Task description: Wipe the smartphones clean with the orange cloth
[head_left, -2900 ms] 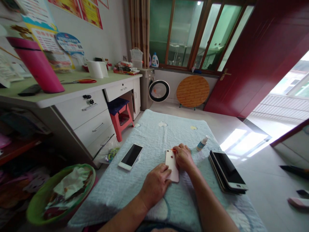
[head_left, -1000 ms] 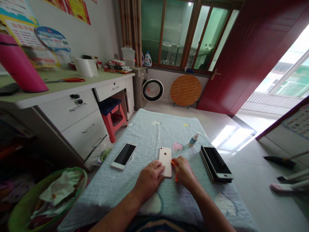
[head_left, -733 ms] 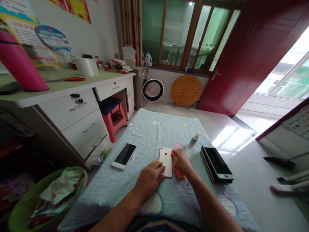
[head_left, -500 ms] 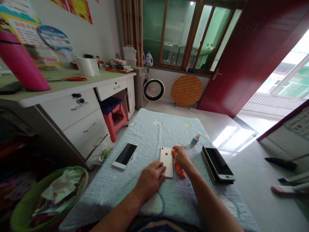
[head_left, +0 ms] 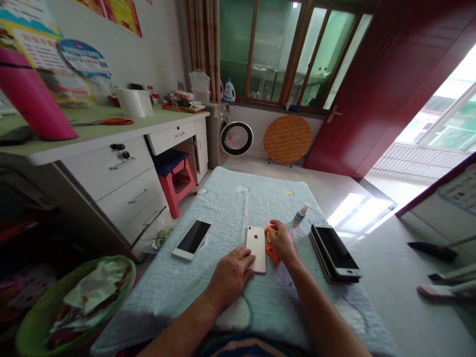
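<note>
A pale gold phone (head_left: pixel 256 243) lies back side up on the light blue cloth cover. My left hand (head_left: pixel 232 267) grips its lower left part, fingertips over the back and thumb by the bottom edge. Just right of the phone, my right hand (head_left: pixel 283 242) is closed on an orange cloth (head_left: pixel 272 252), part of which hangs below the fingers. A white phone with a dark screen (head_left: pixel 193 239) lies face up on the left. Beyond my right hand stands a small spray bottle (head_left: pixel 300 215). To the right is a stack of phones (head_left: pixel 336 253).
The covered table (head_left: pixel 238 203) spreads before me. At left are a desk with drawers (head_left: pixel 122 186), a red stool (head_left: pixel 176 186) and a green basket (head_left: pixel 122 292) holding waste. Further back are a washing machine with its door open (head_left: pixel 237 139) and a round wooden tabletop (head_left: pixel 288 139).
My right hand has shifted slightly and its fingers have bunched the orange cloth closer, so less of it trails below. My left hand and the phone have stayed put.
</note>
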The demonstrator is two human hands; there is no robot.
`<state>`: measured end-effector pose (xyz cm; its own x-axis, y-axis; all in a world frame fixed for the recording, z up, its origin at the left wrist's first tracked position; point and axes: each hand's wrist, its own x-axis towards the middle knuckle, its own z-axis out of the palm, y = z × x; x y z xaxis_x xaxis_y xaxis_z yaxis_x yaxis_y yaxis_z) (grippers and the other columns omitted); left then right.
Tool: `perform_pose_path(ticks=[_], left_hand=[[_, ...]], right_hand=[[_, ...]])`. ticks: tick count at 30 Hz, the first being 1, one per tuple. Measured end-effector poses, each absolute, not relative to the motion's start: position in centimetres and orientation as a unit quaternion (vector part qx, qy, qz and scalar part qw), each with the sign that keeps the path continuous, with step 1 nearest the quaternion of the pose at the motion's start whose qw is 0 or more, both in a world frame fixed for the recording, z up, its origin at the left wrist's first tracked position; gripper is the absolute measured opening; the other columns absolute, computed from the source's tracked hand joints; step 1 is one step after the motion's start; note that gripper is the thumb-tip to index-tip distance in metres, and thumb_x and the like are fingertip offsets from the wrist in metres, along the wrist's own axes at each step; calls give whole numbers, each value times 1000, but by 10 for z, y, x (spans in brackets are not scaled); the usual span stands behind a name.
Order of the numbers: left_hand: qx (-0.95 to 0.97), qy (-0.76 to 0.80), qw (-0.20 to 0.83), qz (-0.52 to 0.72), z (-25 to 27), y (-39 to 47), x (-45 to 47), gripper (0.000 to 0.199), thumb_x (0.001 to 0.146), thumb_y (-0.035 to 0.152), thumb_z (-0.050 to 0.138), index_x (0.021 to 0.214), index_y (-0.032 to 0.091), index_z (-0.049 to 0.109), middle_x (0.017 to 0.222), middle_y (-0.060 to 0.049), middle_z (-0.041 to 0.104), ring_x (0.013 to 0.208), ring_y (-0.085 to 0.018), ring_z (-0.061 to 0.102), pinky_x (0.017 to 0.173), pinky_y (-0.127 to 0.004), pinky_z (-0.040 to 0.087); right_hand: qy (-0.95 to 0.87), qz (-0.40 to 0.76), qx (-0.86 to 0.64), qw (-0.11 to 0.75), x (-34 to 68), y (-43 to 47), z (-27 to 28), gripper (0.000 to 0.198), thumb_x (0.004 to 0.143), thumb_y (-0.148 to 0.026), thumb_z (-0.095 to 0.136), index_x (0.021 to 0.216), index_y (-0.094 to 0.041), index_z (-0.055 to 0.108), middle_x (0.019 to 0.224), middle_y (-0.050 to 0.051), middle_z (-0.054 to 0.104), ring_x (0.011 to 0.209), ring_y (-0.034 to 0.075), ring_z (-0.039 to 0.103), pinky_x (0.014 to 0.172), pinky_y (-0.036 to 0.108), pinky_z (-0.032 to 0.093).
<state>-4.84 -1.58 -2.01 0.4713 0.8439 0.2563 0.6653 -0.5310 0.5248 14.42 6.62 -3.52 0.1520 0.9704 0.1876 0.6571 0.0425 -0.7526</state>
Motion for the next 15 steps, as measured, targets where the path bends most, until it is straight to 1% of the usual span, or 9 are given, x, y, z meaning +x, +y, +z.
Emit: perform_pose_path(ticks=[2,4,9,15], left_hand=[[837,452,181,248,-21,-16,-48,25,88,20,63,114,19,66,119,-6,63,114,-23,57,102,-35,45],[835,457,182,247,-23,-16,-48,27,88,20,63,115,19,66,120,-7,63,115,-23,57,103,-36,45],[834,457,184,249,-24,-16,-49,26,88,20,63,114,20,66,120,-6,63,116,-23,56,104,-35,45],[833,456,184,253,-22,-16,-48,25,88,21,63,113,21,66,119,-6,63,114,-23,57,103,-36,45]], right_hand=[[-629,207,-653,369,142,64,-35,33,80,-18,50,109,-16,66,105,9,71,99,20,65,90,30,48],[-644,205,-646,354,141,62,-32,32,80,-16,50,106,-17,68,106,9,71,102,20,65,92,30,47],[-662,192,-657,305,140,49,-25,35,80,-13,48,109,-15,69,101,10,73,101,22,66,90,30,48],[-668,223,-648,290,143,28,-18,37,78,-11,48,109,-12,69,103,11,74,98,22,67,89,30,48]])
